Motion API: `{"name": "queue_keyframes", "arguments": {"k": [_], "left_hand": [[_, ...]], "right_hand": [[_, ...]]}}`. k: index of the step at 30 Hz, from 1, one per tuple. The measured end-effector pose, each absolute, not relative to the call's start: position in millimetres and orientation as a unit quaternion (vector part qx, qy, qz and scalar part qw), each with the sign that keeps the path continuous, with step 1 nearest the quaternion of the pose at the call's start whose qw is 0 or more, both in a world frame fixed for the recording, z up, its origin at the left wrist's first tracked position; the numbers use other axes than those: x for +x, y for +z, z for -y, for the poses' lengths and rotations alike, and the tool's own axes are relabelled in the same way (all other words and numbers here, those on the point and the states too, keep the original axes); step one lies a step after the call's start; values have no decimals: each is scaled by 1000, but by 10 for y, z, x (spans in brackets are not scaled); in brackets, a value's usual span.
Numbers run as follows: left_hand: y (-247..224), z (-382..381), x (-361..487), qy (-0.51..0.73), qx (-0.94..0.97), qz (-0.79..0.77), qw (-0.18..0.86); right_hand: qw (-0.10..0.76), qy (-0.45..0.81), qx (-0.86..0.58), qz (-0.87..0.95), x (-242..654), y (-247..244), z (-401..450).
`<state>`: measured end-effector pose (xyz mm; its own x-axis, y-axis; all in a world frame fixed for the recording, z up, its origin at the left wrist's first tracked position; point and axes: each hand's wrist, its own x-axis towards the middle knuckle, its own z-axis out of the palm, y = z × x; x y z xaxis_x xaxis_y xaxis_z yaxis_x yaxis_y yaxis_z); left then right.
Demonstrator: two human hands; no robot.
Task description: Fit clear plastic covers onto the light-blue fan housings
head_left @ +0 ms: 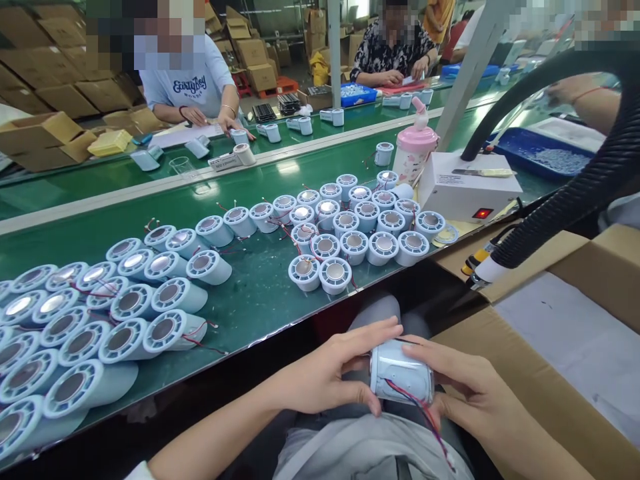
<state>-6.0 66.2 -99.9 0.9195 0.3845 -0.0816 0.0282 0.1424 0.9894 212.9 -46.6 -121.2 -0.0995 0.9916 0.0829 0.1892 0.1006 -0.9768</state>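
Over my lap, both hands grip one light blue cylindrical fan housing, lying on its side. The fingers and thumb of my left hand close on its left end. At the opposite end, my right hand wraps round it with the thumb low near the wires. Red and dark wires come out of its side and hang down to a small white plug. On the green table in front stand many similar light blue housings, with round metal discs in their tops and thin red and black wires.
A white box with a red switch and a black flexible hose stand at the right. Beside them are a pink cup and a blue tray. An open cardboard box is at my right. Co-workers sit across the table.
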Motion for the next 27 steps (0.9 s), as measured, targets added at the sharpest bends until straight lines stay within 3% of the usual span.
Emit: {"name": "queue_keyframes", "arguments": {"k": [8,14,16,19,24,27], "left_hand": [[-1053,-661,17,65,545,-209,810],[-946,-565,212,135,641,-241,717],[-925,-566,251,160,687,-216,676],[-957,-590,324,174,688,-206,674],[-1004,-619,537,73,546,-176,816],[-932,-632,664,77,579,-172,793]], "right_hand": [[455,302,-502,671,2160,-1345,514],[483,548,-480,486,2336,-1308,570],[493,572,-476,451,2336,-1267,600],[499,525,-507,467,2292,-1202,639],[471,359,-522,614,2489,-1176,638],[500,274,-596,565,3127,-1342,634]]}}
